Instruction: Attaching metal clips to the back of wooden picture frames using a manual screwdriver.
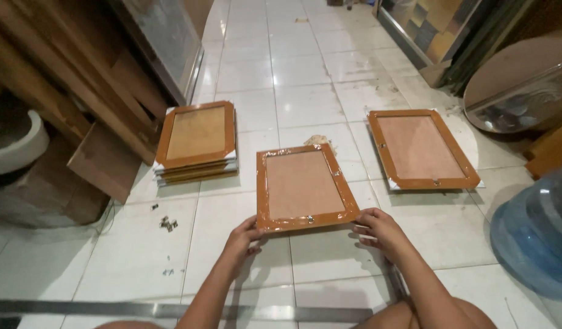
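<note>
Left hand point(244, 234), right hand point(378, 228) grip near corners of orange frame point(302, 186) on white tile floor point(305, 91); frame stack point(199, 143) left.

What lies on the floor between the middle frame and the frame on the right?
In the head view, only bare white floor tile lies between the middle frame and the right frame.

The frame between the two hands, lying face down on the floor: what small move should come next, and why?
Probably lift its near edge a little. The left hand and the right hand already grip the near corners of the frame, which lies flat on the tile floor. A stack of frames lies to the left and a single frame to the right, so it likely goes to one of them.
</note>
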